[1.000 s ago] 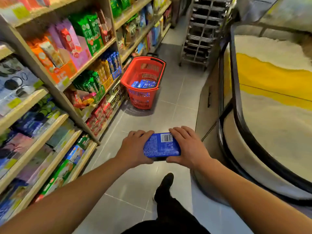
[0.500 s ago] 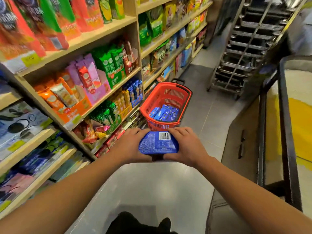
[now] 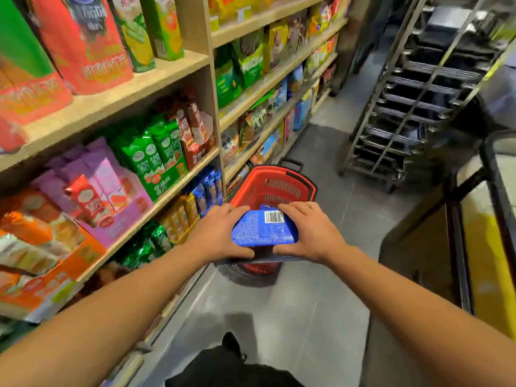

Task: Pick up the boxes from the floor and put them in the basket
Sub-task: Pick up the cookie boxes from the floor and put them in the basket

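Observation:
A blue box [image 3: 264, 227] with a white barcode label is held flat between both hands, above the near part of the red plastic basket [image 3: 275, 181]. My left hand [image 3: 220, 233] grips its left end, fingers on top and thumb underneath. My right hand [image 3: 308, 233] grips the right end the same way. The basket stands on the grey tiled floor next to the shelves, its black handle at the far side. The box and hands hide what lies inside the basket.
Wooden shelves [image 3: 145, 88] packed with snack bags run along the left. A black metal tray rack [image 3: 413, 101] stands at the back right. A dark-rimmed display case [image 3: 485, 219] lines the right side. My dark shoe [image 3: 231, 344] is on the floor below.
I have walked up to the basket, which now sits directly under my hands. The blue box, held by both hands throughout, has come over the basket and hides the boxes inside.

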Available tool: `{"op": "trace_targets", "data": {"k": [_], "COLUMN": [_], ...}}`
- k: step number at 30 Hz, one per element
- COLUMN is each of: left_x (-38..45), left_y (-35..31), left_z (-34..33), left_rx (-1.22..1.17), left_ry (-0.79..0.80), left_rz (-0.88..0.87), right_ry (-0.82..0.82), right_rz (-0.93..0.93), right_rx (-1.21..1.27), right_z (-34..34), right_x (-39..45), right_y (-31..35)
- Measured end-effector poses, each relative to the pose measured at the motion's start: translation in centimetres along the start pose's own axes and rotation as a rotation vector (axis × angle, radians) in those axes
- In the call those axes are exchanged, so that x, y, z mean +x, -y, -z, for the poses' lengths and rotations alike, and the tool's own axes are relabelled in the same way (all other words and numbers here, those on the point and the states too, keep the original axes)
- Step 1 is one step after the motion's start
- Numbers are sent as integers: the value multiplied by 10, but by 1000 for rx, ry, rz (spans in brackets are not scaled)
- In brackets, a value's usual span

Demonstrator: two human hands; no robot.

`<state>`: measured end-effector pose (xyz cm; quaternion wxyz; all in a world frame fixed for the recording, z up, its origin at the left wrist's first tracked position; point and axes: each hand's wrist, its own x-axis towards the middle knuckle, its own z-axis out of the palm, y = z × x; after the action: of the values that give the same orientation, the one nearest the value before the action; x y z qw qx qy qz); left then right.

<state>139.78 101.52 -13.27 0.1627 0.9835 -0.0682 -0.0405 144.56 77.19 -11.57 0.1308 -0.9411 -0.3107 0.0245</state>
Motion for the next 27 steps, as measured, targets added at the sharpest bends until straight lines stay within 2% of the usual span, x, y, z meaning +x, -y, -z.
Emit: {"op": "trace_targets", "data": {"k": [9, 14, 22, 27], "left_x": [135, 201, 292, 308], "left_y": [35, 36, 13, -9], "left_z": [20, 4, -58, -100], "left_rx": [-33, -41, -156, -234], "left_ry": [25, 40, -50, -69], "left_rz": [38, 110, 444, 676], "right_ry": [38, 107, 290, 514], "right_rz": [-14, 66, 343, 517], "right_rx": [36, 47, 37, 18], "right_z": [13, 4, -24, -53], "right_x": [127, 192, 305, 356], "right_y": [-68, -129, -244, -276]}}
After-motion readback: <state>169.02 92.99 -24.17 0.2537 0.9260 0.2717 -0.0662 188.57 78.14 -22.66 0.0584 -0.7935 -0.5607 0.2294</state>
